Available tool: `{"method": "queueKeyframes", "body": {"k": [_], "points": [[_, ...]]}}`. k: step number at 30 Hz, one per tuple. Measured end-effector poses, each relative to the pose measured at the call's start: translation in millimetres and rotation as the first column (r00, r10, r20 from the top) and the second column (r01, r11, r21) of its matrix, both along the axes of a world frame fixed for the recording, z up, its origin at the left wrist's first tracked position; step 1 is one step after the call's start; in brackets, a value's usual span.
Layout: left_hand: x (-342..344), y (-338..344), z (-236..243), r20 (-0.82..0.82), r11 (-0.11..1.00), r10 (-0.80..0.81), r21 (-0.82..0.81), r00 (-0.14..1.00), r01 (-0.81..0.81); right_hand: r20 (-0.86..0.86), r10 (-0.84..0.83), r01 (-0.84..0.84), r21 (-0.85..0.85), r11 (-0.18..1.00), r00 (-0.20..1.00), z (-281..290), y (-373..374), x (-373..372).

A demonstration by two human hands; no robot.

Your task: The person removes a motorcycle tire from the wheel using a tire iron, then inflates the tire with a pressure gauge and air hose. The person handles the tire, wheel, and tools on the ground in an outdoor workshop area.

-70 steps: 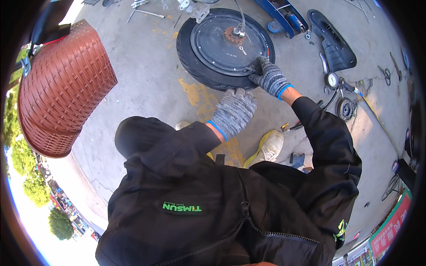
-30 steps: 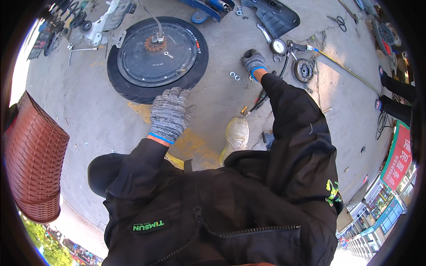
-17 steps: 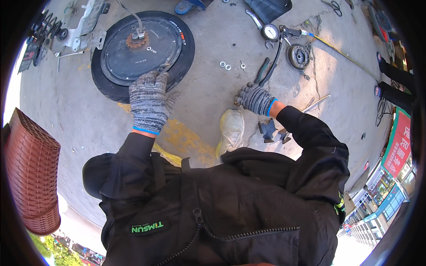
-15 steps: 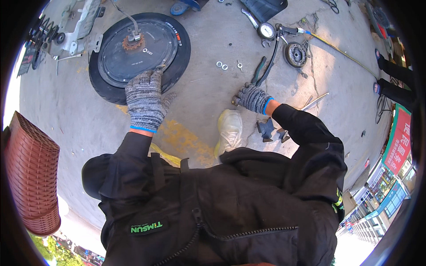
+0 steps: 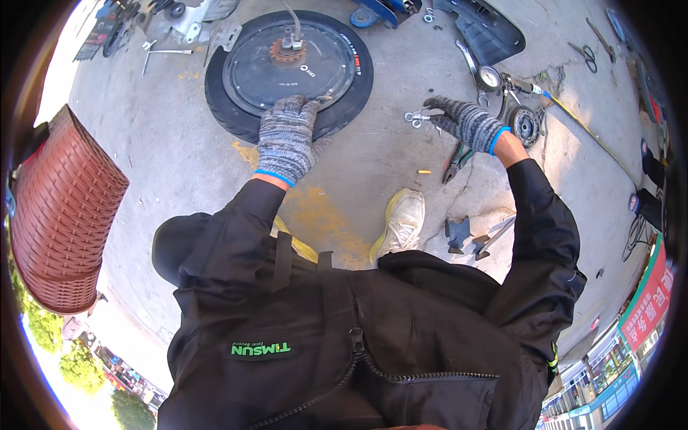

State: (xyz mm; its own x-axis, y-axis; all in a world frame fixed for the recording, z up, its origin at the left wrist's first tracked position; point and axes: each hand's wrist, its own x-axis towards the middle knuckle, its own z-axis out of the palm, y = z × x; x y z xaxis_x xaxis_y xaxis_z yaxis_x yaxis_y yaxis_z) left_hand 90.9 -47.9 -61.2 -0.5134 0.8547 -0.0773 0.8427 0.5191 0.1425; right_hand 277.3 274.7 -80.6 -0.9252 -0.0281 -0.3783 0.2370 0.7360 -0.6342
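Note:
My left hand [image 5: 287, 140], in a grey knit glove with a blue cuff, rests on the near side of a black wheel [image 5: 240, 113]. Its fingers lie over the tyre and reach the dark hub cover [image 5: 287, 75], with the thumb apart. My right hand [image 5: 466, 123], gloved alike, is stretched out low over the ground. Its fingertips are at a few small metal nuts [image 5: 416, 122], partly hiding them; whether they touch cannot be made out. Green-handled pliers [image 5: 453, 166] lie just below that hand, handles partly covered. A small yellow piece [image 5: 424, 171] lies nearby.
A pressure gauge [image 5: 490, 77] with a yellow hose [image 5: 595, 136], a wrench [image 5: 467, 59] and a round drum part [image 5: 524, 126] lie at right. Dark metal blocks [image 5: 459, 233] sit by my shoe [image 5: 403, 218]. A brown woven seat [image 5: 68, 208] stands at left.
My right hand has moved from the pliers' jaws up to the nuts, uncovering the jaws and the yellow piece. My left hand stays on the wheel. The whole view has shifted.

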Motion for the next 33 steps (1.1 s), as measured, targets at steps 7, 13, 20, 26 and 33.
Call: {"method": "queueKeyframes", "body": {"k": [7,13,20,26,33], "points": [[-2,-4,5,0.057,0.999,0.032,0.006,0.998,-0.032,-0.014,-0.133,0.128,0.393,0.911,0.991,45,-8,-20],[-4,-5,-1,0.090,0.997,0.031,0.061,0.995,-0.037,-0.189,-0.163,0.218,0.325,0.920,0.968,72,-40,-35],[-3,-4,3,0.099,0.997,0.034,0.059,0.995,-0.039,-0.215,-0.124,0.172,0.221,0.960,0.969,100,-97,-59],[-5,-6,-1,0.083,0.998,0.028,0.059,0.996,-0.033,-0.318,-0.066,0.108,0.115,0.987,0.946,73,-120,-94],[-7,-4,2,0.090,0.999,0.031,0.017,0.995,-0.033,-0.136,-0.129,0.140,0.079,0.987,0.982,7,-125,-98]]}}
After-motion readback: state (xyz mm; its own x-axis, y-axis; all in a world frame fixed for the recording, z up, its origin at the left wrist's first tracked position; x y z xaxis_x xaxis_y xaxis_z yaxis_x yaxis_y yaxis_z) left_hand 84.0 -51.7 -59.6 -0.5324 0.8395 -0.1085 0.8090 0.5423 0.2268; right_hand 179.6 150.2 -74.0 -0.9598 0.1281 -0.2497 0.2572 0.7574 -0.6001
